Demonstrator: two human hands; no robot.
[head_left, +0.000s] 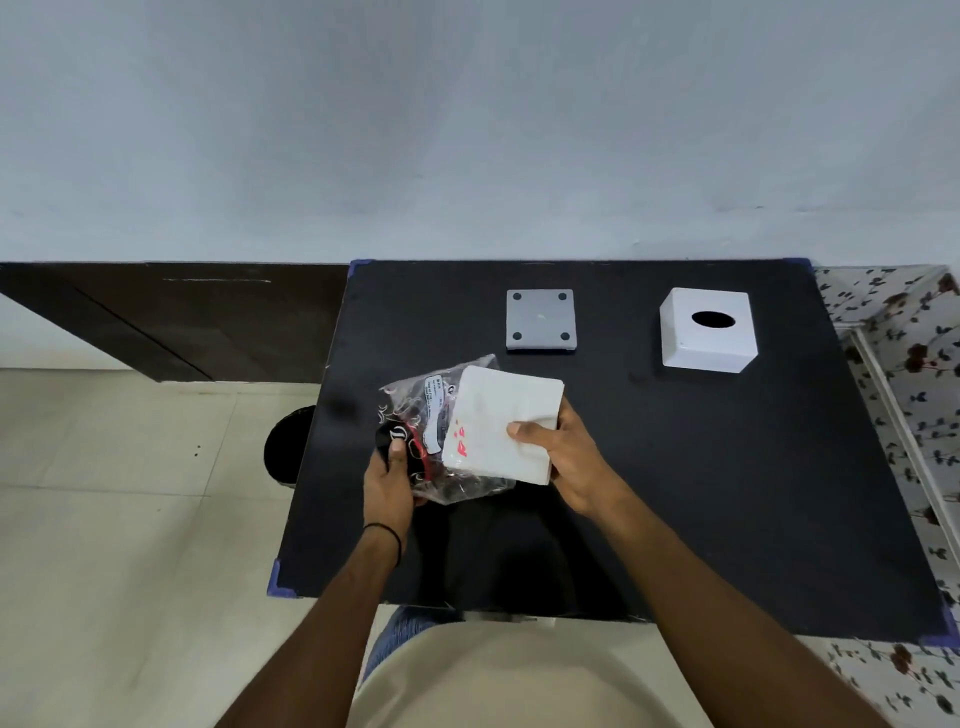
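A white stack of tissues (501, 421) is halfway out of a crinkled clear plastic wrapper (431, 415) with black and red print and a white label. My right hand (563, 457) grips the stack's right edge, thumb on top. My left hand (389, 486) pinches the wrapper's left end, thumb on the plastic. Both are held just above the black table (727, 493) near its left middle. A white tissue box (707, 330) with a dark oval opening stands at the back right. A flat grey square plate (541, 319) with four dark dots lies at the back centre.
Pale wall runs behind the table. A dark wooden panel (171, 312) sits at the left, with a tiled floor (130, 519) below it. A round black object (288, 447) lies on the floor by the table's left edge. Floral-patterned surface (914, 364) borders the right side.
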